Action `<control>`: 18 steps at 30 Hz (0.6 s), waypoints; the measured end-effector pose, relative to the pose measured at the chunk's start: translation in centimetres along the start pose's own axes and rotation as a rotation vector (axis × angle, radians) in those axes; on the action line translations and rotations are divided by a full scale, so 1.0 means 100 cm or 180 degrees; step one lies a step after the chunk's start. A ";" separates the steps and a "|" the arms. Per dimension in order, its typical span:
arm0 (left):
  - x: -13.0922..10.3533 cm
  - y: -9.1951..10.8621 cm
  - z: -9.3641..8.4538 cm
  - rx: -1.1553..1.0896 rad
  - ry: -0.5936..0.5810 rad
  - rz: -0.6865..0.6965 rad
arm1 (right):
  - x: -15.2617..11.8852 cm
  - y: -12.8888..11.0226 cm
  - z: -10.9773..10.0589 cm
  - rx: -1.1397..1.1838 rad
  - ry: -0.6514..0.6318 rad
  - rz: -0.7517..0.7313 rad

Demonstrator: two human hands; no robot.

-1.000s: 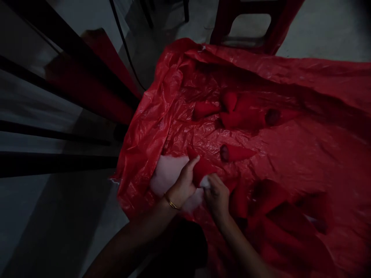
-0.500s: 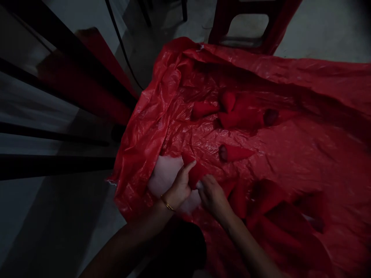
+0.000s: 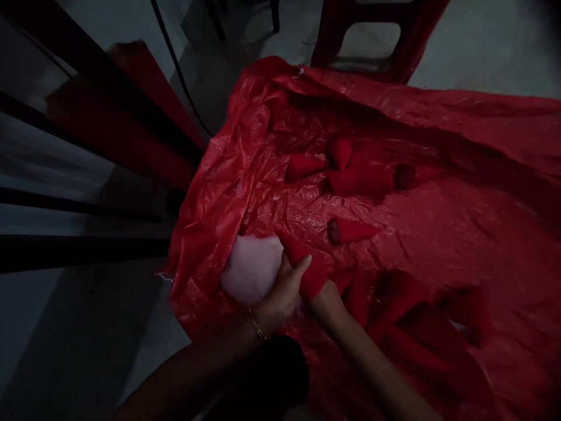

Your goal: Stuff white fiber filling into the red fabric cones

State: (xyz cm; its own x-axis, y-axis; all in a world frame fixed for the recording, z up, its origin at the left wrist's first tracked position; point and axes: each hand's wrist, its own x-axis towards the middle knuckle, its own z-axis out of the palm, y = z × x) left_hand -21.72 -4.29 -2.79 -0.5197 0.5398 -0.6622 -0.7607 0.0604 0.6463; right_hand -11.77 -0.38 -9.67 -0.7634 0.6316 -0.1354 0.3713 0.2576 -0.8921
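Note:
My left hand (image 3: 287,287) is wrapped round a red felt cone (image 3: 314,276), its thumb lying along the near side. The cone's narrow end points up and to the left. My right hand (image 3: 325,301) reaches into the cone's wide end; its fingers are hidden inside, so their pose cannot be seen. White stuffing (image 3: 252,268) lies just left of my left hand on the red plastic sheet (image 3: 298,207). Another red cone (image 3: 357,231) rests on the sheet beyond my hands, its round end facing left.
Several red cones (image 3: 305,166) lie farther back on the sheet. Red felt pieces (image 3: 421,333) are heaped at the right. A red plastic stool (image 3: 377,11) stands behind the sheet, and dark metal bars (image 3: 83,251) extend along the left.
My right hand has gone from the cone's opening to inside it, hiding the fingers. My left hand and the cone have shifted slightly right, and more of the white stuffing's right side shows.

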 end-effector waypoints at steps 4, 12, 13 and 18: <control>0.001 0.009 -0.001 0.0031 -0.0238 -0.0039 | 0.000 0.002 -0.007 -0.0360 -0.0245 -0.0354; 0.029 0.014 -0.020 0.0102 0.0383 0.0046 | -0.018 -0.018 -0.008 -0.0382 0.0590 -0.0820; 0.031 0.014 -0.020 0.0055 0.0399 0.0039 | -0.020 -0.019 -0.005 -0.0414 0.0677 -0.0839; 0.022 0.016 -0.010 -0.0172 0.0162 -0.0229 | -0.020 -0.014 0.010 -0.0577 0.0276 -0.0811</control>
State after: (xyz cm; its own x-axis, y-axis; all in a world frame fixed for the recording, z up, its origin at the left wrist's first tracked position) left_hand -24.51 -3.78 -3.58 -0.4810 0.4922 -0.7255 -0.8159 0.0515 0.5759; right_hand -11.31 -2.73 -8.53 -0.7990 0.5880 0.1264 0.2683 0.5365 -0.8001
